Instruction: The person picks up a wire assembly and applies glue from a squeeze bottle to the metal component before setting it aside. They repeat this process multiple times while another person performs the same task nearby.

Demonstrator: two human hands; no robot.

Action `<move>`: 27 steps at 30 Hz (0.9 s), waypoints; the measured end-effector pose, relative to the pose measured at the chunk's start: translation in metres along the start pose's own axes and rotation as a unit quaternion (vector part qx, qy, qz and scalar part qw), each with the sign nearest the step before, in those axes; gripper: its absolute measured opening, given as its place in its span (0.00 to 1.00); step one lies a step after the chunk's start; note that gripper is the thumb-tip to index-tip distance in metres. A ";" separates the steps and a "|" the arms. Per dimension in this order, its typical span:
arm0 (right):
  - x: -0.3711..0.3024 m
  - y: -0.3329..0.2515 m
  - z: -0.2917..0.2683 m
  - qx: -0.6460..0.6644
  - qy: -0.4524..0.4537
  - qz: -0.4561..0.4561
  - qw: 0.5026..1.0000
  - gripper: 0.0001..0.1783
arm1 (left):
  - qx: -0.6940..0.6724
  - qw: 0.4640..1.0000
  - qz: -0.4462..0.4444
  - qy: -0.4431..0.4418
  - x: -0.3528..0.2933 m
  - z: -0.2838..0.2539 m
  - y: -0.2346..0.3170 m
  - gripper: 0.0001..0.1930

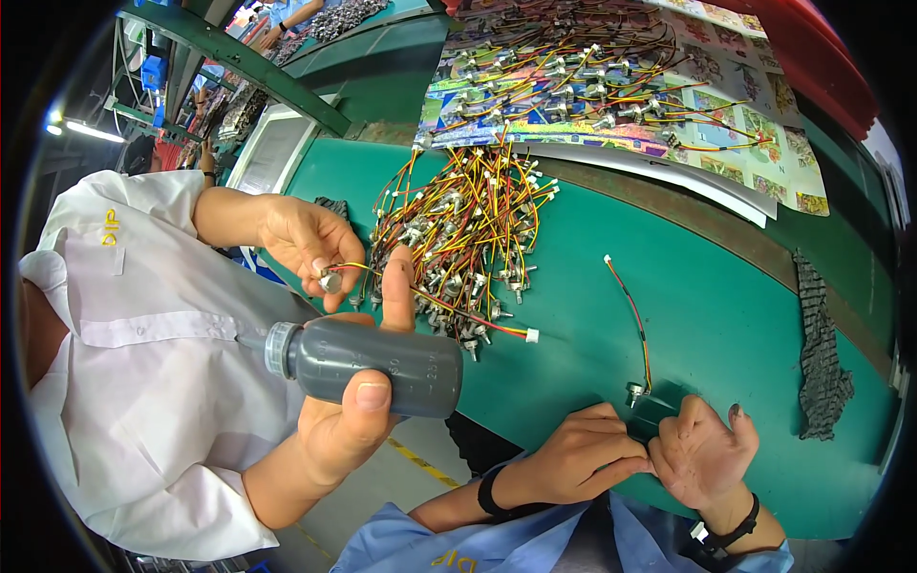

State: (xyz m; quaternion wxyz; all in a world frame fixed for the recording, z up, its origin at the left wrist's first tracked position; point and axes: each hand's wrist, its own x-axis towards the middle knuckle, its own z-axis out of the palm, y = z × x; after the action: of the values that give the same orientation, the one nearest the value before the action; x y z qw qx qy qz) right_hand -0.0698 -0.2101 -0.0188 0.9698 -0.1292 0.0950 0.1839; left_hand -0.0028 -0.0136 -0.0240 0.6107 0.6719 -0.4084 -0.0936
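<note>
My left hand (585, 454) and my right hand (702, 451) meet at the table's near edge. The left has curled fingers, with thumb and forefinger touching the right hand's finger edge; whether anything small is pinched there is hidden. My right hand is turned palm up, fingers folded in, thumb out with a dark smudge at its tip. Just beyond them lies a potentiometer (635, 391) with red, yellow and black wires ending in a white plug. At left, a co-worker in white holds a dark squeeze bottle (377, 368) in one hand and a wired potentiometer (331, 281) in the other.
A tangled pile of wired potentiometers (458, 220) covers the green table's (573, 315) far left. Further back, more lie on a printed sheet (712, 115). A crumpled dark strip (820, 349) lies at the right. A green metal frame (239, 62) stands behind.
</note>
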 end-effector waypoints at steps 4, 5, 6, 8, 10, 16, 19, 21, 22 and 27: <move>0.000 0.000 -0.001 0.005 -0.001 -0.004 1.000 0.33 | -0.003 1.000 -0.004 -0.008 0.001 0.000 0.000 0.03; 0.000 0.000 -0.001 0.004 -0.005 -0.005 1.000 0.33 | -0.004 1.000 -0.004 -0.009 0.001 0.000 0.000 0.03; 0.000 0.000 -0.002 0.002 -0.008 -0.006 1.000 0.33 | -0.003 1.000 -0.002 -0.005 0.001 0.001 0.001 0.02; 0.001 0.000 0.000 0.004 -0.007 -0.012 1.000 0.33 | -0.002 1.000 0.003 0.003 0.002 0.002 0.001 0.02; 0.002 0.000 0.002 0.006 -0.005 -0.022 1.000 0.33 | 0.003 1.000 0.002 -0.004 0.003 0.001 0.002 0.02; 0.001 -0.002 0.003 0.022 0.021 -0.017 0.999 0.32 | 0.004 1.000 0.000 -0.009 0.003 0.001 0.003 0.04; 0.002 -0.003 0.005 0.025 0.025 -0.019 0.999 0.32 | 0.004 1.000 0.002 -0.005 0.004 0.003 0.003 0.04; 0.004 -0.002 0.009 0.030 0.028 -0.024 0.999 0.32 | 0.014 1.000 0.009 0.005 0.005 0.004 0.002 0.05; 0.004 -0.002 0.011 0.033 0.030 -0.027 0.999 0.32 | 0.015 1.000 0.002 -0.004 0.004 0.003 0.003 0.06; 0.003 0.000 0.006 0.015 0.018 -0.028 0.999 0.33 | 0.015 1.000 0.003 -0.018 -0.001 0.002 -0.002 0.05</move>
State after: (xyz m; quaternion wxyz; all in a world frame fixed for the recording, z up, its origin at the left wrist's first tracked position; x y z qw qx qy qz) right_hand -0.0666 -0.2074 -0.0139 0.9744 -0.1206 0.1116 0.1533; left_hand -0.0036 -0.0146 -0.0270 0.5934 0.6778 -0.4229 -0.0983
